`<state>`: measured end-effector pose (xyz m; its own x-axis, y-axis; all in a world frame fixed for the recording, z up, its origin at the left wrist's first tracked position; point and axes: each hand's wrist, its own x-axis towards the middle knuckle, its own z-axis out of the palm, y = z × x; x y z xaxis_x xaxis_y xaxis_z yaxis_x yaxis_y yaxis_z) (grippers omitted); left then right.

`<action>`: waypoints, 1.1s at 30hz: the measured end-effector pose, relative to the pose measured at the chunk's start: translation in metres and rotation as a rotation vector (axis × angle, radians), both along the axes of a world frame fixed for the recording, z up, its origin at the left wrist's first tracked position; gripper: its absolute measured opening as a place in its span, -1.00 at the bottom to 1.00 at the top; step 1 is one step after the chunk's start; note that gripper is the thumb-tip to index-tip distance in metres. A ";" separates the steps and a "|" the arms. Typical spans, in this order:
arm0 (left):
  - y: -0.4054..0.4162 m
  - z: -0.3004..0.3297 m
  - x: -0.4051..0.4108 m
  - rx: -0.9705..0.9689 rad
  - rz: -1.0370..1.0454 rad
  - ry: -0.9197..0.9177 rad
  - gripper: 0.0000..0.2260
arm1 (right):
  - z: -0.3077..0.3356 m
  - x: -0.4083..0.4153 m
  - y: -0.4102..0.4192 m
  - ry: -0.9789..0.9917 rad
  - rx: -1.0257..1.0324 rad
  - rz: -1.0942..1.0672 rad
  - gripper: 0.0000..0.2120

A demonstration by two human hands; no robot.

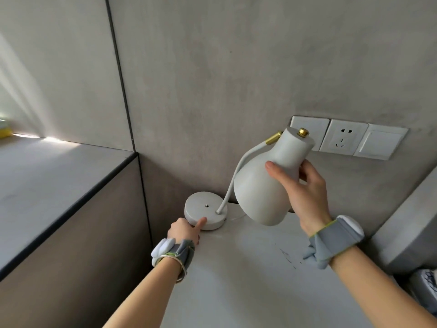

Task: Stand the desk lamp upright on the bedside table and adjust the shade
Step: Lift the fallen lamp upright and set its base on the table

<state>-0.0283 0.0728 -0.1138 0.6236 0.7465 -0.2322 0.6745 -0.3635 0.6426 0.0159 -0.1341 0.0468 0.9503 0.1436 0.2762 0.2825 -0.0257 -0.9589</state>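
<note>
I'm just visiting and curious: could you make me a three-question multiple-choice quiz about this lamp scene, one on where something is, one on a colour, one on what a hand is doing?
1. Where does the lamp base sit?
A. back left corner of the bedside table
B. on the floor
C. on the wall sockets

2. What colour is the knob on top of the lamp shade?
A. red
B. brass gold
C. black

3. What is the right hand doing?
A. resting flat on the table
B. pressing a wall switch
C. gripping the shade

Answers: 1 A, the base lies flat by the wall corner, with the left hand against its edge. 2 B, it shines gold. 3 C, fingers wrap the shade's narrow part.
</note>
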 end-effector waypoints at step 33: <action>0.040 -0.021 -0.012 0.508 -0.426 -0.172 -0.32 | -0.099 0.006 -0.029 0.203 0.291 0.320 -0.52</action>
<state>-0.0398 0.1127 -0.1351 0.8836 0.4183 0.2105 0.3098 -0.8593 0.4069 0.0217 -0.1635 -0.0519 0.9101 0.3816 0.1615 0.0386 0.3100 -0.9499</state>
